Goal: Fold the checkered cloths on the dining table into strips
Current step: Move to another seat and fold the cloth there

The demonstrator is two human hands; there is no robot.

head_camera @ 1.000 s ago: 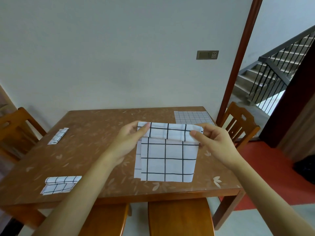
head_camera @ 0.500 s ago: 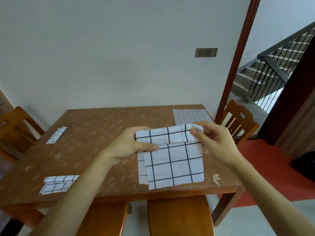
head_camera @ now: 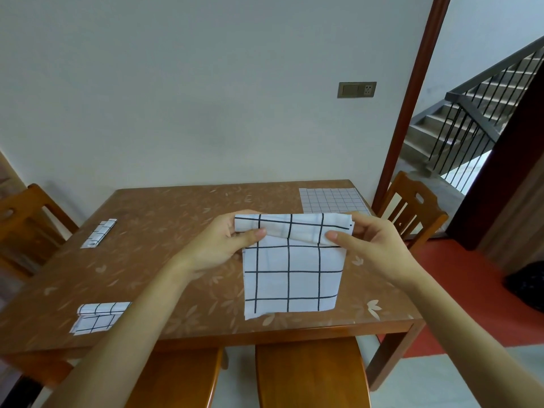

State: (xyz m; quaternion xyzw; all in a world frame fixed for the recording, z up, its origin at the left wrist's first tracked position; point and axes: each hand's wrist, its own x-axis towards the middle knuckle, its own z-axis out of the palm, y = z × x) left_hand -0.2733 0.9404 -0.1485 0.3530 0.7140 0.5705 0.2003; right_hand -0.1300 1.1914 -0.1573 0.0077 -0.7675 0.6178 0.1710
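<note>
A white cloth with a wide black check (head_camera: 291,278) lies near the front of the brown dining table (head_camera: 182,219), its far edge turned over into a narrow band. My left hand (head_camera: 223,245) pinches the band's left end, thumb on top. My right hand (head_camera: 374,245) pinches its right end the same way. A folded strip of the same check (head_camera: 97,316) lies at the front left. A narrower folded strip (head_camera: 100,232) lies further back on the left. A flat fine-checked cloth (head_camera: 332,200) lies at the back right corner.
Wooden chairs stand at the left side (head_camera: 23,219), at the right side (head_camera: 412,210) and two tucked under the front edge (head_camera: 309,375). A wall runs behind the table. At right a doorway opens on a staircase with a dark railing (head_camera: 482,110).
Both hands kept hold of the folded far edge, tilted the cloth briefly, then squared it again. The turned-over band sits a little further toward me than a second ago.
</note>
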